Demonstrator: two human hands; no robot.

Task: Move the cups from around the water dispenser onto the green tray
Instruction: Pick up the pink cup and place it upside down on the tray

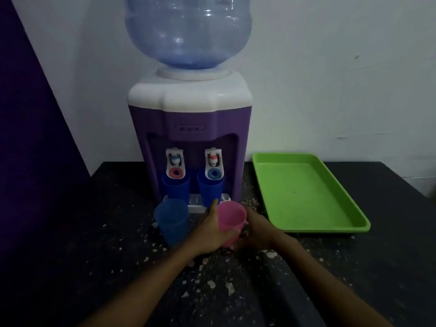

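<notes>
A pink cup (230, 217) stands upright on the dark counter in front of the purple water dispenser (188, 128). My left hand (210, 228) wraps its left side and my right hand (256, 228) cups its right side. A light blue cup (171, 221) stands just left of my left hand. Two dark blue cups (175, 188) (210, 191) sit on the drip tray under the taps. The green tray (304, 194) lies to the right, with nothing on it.
The black counter (118, 267) is speckled with white flecks. A white wall runs behind the dispenser and a purple wall panel (28, 138) borders the left. The counter's right edge falls away beyond the tray.
</notes>
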